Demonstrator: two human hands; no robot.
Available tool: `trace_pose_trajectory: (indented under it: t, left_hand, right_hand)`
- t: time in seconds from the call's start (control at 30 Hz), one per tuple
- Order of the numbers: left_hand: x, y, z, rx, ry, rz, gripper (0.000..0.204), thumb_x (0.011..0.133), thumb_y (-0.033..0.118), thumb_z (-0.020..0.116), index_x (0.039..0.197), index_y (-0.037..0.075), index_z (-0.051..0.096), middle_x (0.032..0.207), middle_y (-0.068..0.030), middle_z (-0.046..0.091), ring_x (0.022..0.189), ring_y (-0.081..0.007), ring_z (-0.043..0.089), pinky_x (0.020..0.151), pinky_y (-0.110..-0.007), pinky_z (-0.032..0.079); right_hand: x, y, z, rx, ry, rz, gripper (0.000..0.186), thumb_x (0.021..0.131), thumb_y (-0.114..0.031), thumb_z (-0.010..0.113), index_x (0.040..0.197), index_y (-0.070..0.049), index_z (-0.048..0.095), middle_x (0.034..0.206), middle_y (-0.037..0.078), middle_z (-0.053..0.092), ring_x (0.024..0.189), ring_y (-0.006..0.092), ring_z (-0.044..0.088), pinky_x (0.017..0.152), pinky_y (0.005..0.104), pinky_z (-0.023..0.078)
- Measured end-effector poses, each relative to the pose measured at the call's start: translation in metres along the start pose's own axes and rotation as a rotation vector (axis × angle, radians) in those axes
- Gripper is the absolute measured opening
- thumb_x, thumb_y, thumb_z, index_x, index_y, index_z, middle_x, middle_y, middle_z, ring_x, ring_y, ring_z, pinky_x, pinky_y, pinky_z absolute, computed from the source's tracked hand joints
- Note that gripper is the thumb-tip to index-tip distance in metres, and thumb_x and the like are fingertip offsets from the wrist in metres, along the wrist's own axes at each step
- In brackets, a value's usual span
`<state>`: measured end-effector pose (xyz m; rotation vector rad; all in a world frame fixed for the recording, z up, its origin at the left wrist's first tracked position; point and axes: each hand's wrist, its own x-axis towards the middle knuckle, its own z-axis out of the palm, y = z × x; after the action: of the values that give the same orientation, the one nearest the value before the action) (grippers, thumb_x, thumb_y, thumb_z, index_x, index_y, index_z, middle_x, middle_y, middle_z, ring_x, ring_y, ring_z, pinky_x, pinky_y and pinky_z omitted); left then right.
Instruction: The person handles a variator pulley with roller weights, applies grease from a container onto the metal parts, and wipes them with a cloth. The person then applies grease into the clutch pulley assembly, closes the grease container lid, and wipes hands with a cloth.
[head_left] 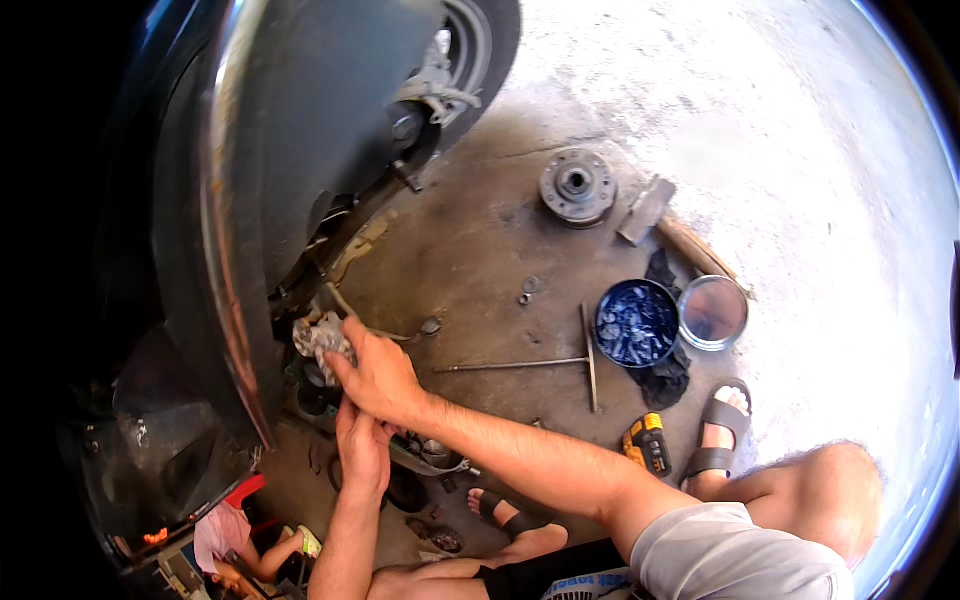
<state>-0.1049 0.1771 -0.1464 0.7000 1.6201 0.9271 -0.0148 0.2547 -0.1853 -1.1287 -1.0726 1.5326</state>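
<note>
My right hand point(382, 376) is closed round a crumpled grey-white rag point(322, 338), pressed against a part low under the dark vehicle panel point(310, 110). My left hand point(362, 446) is raised just below it, its wrist turned up and its fingers mostly hidden behind the right hand. What the left fingers touch cannot be made out. Next to the rag, a cable point(390, 335) with a dark end runs out over the floor. Below my right forearm lie dark metal parts point(425, 455), partly covered by the arm.
On the floor are a round metal hub point(578, 187), a hammer point(648, 208), a T-handle wrench point(520, 365), a tin of blue grease point(637, 323), its lid point(713, 313) and a yellow-black power tool point(647, 445). A tyre point(500, 60) stands at the top. Another person point(225, 535) is at lower left.
</note>
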Motion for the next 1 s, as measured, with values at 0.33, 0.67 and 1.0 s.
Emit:
trace_pose_trajectory:
  t: [0.33, 0.67, 1.0]
  left_hand:
    - [-0.066, -0.018, 0.035, -0.377, -0.187, -0.407, 0.041, 0.106, 0.030, 0.045, 0.140, 0.008, 0.046, 0.132, -0.0108, 0.058, 0.119, -0.0227, 0.061, 0.093, -0.038, 0.054]
    - [-0.119, -0.016, 0.016, -0.143, 0.085, -0.046, 0.032, 0.105, 0.014, 0.040, 0.131, 0.004, 0.057, 0.116, -0.0074, 0.068, 0.101, -0.0174, 0.068, 0.086, -0.032, 0.056]
    - [-0.170, -0.011, 0.069, 0.119, -0.159, 0.138, 0.041, 0.109, 0.041, 0.038, 0.125, 0.009, 0.059, 0.115, -0.0042, 0.063, 0.106, -0.0146, 0.061, 0.085, -0.031, 0.051]
  right_hand:
    - [-0.113, 0.035, -0.071, -0.292, -0.075, -0.129, 0.018, 0.080, -0.010, 0.067, 0.096, -0.005, 0.058, 0.091, 0.014, 0.058, 0.091, 0.0387, 0.061, 0.076, 0.0502, 0.048]
    - [-0.212, -0.008, -0.064, -0.116, -0.209, -0.410, 0.047, 0.083, -0.004, 0.070, 0.128, 0.000, 0.057, 0.119, 0.020, 0.051, 0.106, 0.0407, 0.058, 0.091, 0.0454, 0.051]
    - [-0.214, -0.027, -0.093, 0.001, 0.033, -0.257, 0.015, 0.080, -0.003, 0.070, 0.088, -0.003, 0.057, 0.085, 0.015, 0.059, 0.081, 0.0358, 0.061, 0.072, 0.0423, 0.050]
